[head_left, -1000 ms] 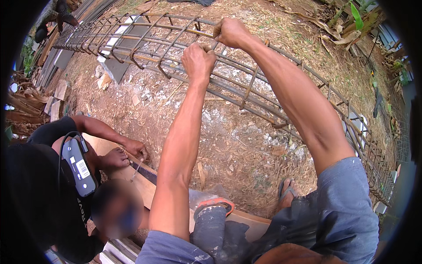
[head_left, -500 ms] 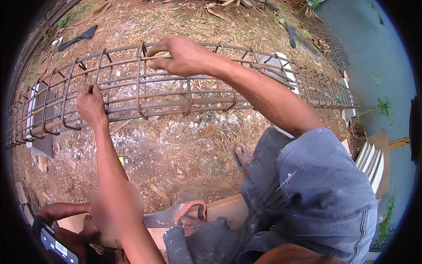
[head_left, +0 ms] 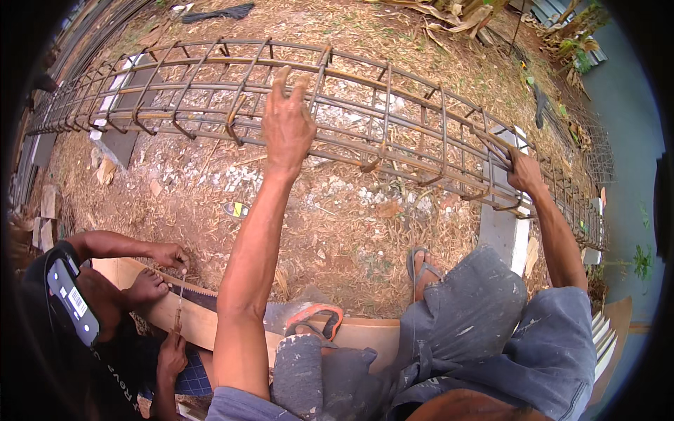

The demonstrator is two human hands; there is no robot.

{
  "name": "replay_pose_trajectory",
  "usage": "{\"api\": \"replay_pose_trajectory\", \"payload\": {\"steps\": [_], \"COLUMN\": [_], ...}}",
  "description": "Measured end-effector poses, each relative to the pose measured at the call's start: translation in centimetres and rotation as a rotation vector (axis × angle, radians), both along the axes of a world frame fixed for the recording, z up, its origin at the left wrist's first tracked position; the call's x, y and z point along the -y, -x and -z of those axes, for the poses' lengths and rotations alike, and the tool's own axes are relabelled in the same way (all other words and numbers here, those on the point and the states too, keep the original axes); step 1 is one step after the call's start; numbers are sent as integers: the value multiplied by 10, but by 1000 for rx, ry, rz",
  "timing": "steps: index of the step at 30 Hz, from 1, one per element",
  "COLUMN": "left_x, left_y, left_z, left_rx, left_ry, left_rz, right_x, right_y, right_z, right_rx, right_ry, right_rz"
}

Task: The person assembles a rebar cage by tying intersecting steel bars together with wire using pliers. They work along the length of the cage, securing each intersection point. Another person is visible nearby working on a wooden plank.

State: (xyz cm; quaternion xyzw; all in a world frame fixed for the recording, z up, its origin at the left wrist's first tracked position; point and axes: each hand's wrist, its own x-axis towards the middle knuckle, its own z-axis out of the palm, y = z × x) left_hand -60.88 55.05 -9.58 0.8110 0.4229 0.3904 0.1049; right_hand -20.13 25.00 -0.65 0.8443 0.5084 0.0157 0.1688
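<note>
A long rebar cage [head_left: 382,144] of rusty bars and square stirrups crosses the view from left to right. My left hand [head_left: 288,130] is over its middle, fingers stretched out and apart beside a stirrup near the top bars. It holds nothing that I can see. Further right, my right hand [head_left: 524,170] is closed around the ends of several short steel rods [head_left: 491,146] lying on top of the cage. Its fingertips are partly hidden.
White-edged slabs [head_left: 118,144] stand under the cage. A handsaw [head_left: 330,319] with an orange handle lies on a wooden board [head_left: 372,333] by my legs. At lower left a co-worker's hand [head_left: 170,354] holds a wooden-handled tool against the saw's teeth. A tape measure [head_left: 236,209] lies on the ground.
My view has shifted right. My right hand has left the cage's middle and moved right to the short rods. My left hand has moved right along the cage, its fingers now spread.
</note>
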Motion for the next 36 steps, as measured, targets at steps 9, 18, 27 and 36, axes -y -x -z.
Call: {"api": "replay_pose_trajectory", "payload": {"steps": [9,18,27,36], "left_x": [-14,-11,-6,-10], "left_y": [9,-5,0,-3], "left_z": [7,-7,3,4], "left_rx": [79,219,220,260], "left_ry": [16,-2,-11,7], "left_rz": [2,16,-2,-10], "right_x": [-123,-359,-395,-404], "right_y": [150,263,308,312], "right_z": [-75,-52,-70,-79], "right_rx": [-512,398,504,729], "right_ry": [-180,-306,67,103], "right_rz": [-210,-1182,-1152,-1264]}}
